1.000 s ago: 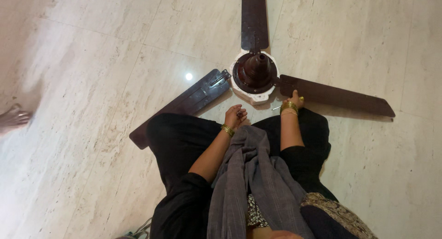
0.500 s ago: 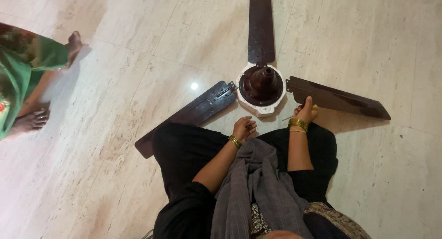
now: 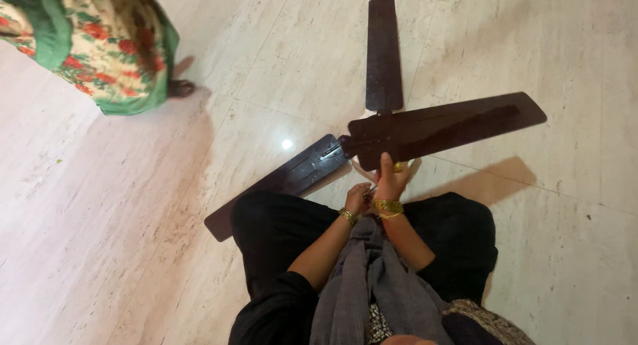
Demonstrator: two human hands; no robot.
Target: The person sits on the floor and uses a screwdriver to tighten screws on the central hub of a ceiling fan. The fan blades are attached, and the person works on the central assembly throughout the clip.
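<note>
Pale polished marble floor (image 3: 166, 205) filling the frame, carrying a dark brown three-bladed ceiling fan (image 3: 383, 66) at centre and upper centre. Right hand (image 3: 391, 182) gripping the near end of the raised right-side fan blade (image 3: 452, 125), tilting it above the hub. Left hand (image 3: 357, 197) curling just beside it at centre; its grip cannot be told. Green floral-patterned garment (image 3: 100, 46) of another person standing at upper left.
</note>
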